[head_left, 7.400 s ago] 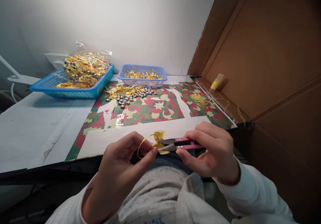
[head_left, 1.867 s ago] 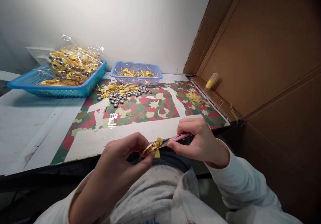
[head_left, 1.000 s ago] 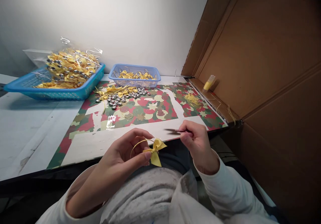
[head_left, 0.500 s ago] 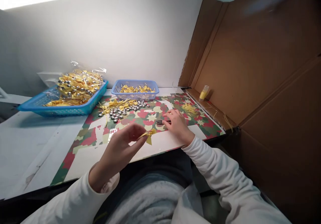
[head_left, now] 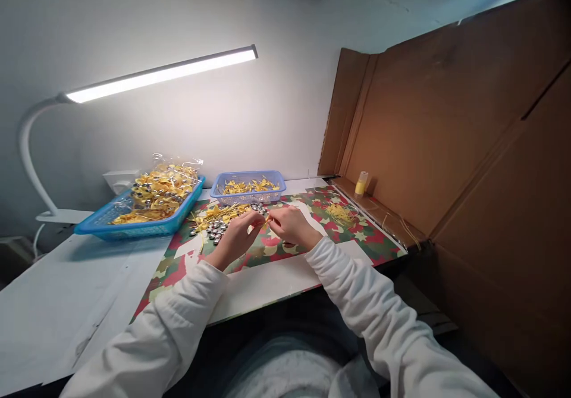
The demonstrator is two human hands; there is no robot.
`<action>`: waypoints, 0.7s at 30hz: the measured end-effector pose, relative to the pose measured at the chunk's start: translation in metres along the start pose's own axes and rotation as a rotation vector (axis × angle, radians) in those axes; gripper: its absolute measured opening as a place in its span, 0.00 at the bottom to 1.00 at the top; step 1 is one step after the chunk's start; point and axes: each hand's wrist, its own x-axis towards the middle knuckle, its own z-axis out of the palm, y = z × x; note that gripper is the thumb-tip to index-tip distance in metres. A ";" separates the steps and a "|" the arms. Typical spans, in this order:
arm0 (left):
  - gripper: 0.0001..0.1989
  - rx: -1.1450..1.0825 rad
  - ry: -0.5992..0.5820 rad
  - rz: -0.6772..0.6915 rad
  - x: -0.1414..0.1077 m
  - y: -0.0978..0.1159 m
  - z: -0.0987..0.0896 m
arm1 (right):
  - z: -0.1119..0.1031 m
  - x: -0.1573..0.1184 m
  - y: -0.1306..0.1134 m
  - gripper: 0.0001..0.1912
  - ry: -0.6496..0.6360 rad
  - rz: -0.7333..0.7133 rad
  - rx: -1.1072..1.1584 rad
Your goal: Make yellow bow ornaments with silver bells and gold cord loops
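Note:
My left hand (head_left: 238, 237) and my right hand (head_left: 291, 226) meet fingertip to fingertip above the patterned mat. Both are closed in a pinch. Between them is a thin bit of the yellow ribbon bow (head_left: 266, 220) with its gold cord; the fingers cover most of it. Just behind my left hand lie silver round beads, perhaps bells (head_left: 217, 230), and a heap of yellow bows with gold cords (head_left: 218, 214). The dark hand tool on the mat is mostly hidden by my right hand.
A blue basket (head_left: 129, 229) with a bag of yellow bows stands at left, a smaller basket (head_left: 248, 176) behind the heap. Yellow cord scraps (head_left: 341, 213) lie at right, near a small yellow-filled bottle (head_left: 361, 182) and a cardboard wall (head_left: 428, 124). A lamp (head_left: 165, 75) hangs above.
My right hand has left the dark tool and come up to my left hand. My left hand has moved forward with the yellow bow. The view has tilted up, showing more lamp.

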 end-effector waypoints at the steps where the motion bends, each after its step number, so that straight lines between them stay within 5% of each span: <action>1: 0.05 -0.012 0.001 -0.007 -0.002 -0.005 0.003 | 0.006 0.001 0.005 0.10 -0.003 -0.005 0.039; 10: 0.09 -0.141 -0.037 -0.143 -0.012 -0.023 0.006 | 0.047 -0.001 0.024 0.12 0.092 0.018 0.412; 21: 0.20 -0.230 -0.128 -0.257 -0.011 -0.023 0.012 | 0.052 -0.001 0.016 0.14 0.169 0.113 0.674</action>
